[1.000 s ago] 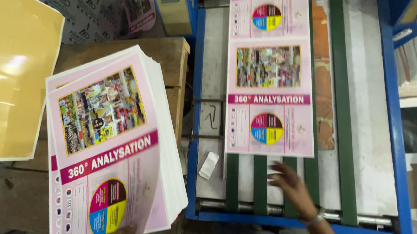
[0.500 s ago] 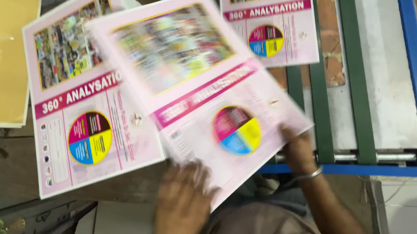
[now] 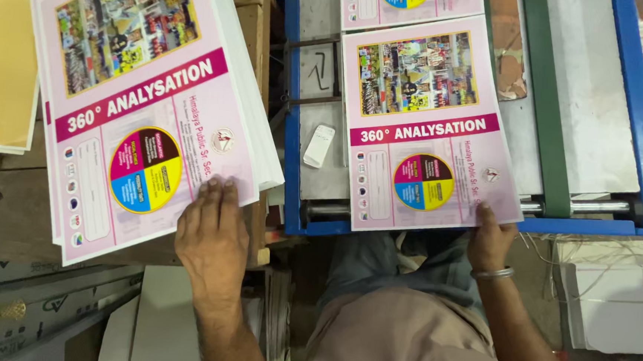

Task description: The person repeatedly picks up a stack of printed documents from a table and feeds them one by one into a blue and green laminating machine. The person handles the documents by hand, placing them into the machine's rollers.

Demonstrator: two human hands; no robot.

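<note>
A thick stack of pink printed sheets (image 3: 140,102) lies on a wooden box at the left. My left hand (image 3: 212,233) rests flat on the stack's near corner, fingers spread. One pink sheet (image 3: 427,127) lies on the blue-framed conveyor table (image 3: 291,141). My right hand (image 3: 490,239), with a metal bangle at the wrist, grips that sheet's near edge. Another pink sheet (image 3: 410,1) lies further along the conveyor, partly cut off at the top.
Green belts (image 3: 545,105) run along the conveyor, ending at a metal roller (image 3: 595,208). A small white object (image 3: 318,145) lies on the metal plate beside the sheet. Yellow boards (image 3: 2,57) sit at the far left, and white cartons (image 3: 612,295) at the lower right.
The sheet that was lifted off the stack and held in the air now lies flat on the conveyor. My left hand has returned to the stack.
</note>
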